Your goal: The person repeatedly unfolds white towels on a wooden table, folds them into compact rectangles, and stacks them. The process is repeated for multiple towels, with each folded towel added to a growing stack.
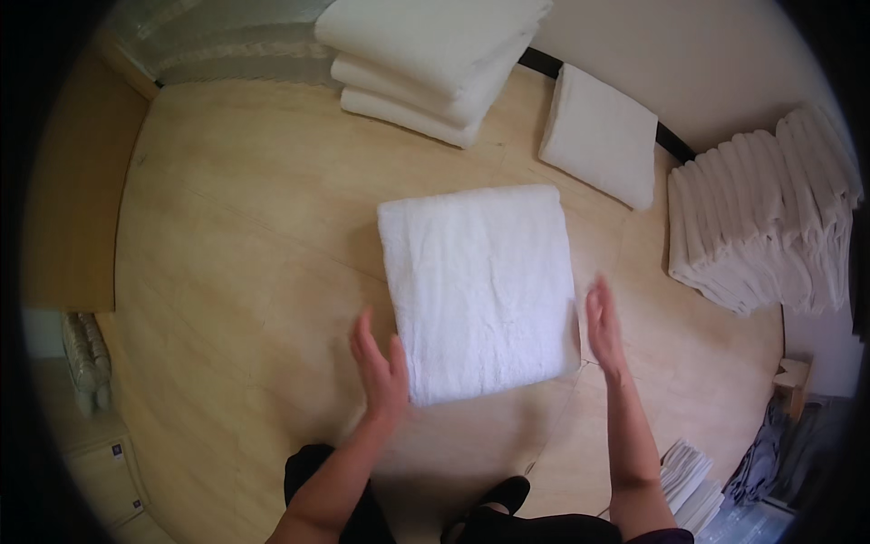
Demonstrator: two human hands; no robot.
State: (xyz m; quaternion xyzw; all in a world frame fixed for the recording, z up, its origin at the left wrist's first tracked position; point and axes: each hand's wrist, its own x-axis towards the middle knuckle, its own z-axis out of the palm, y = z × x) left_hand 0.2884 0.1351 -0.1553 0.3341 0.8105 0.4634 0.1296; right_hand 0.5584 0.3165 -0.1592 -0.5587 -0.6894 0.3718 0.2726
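A folded white towel (479, 292) lies before me in the middle of the view, over the pale wooden floor. My left hand (384, 374) is at the towel's lower left side, fingers apart, thumb close to its edge; whether it touches the cloth I cannot tell. Just off the lower right side, my right hand (603, 326) is held upright with its palm facing the towel, slightly blurred, holding nothing.
Thick folded white textiles (408, 75) are piled at the top. A flat folded one (601, 136) lies by the wall, beside a tall stack of folded towels (747, 211). Smaller white cloths (686, 483) are at lower right. A wooden cabinet (81, 183) stands left.
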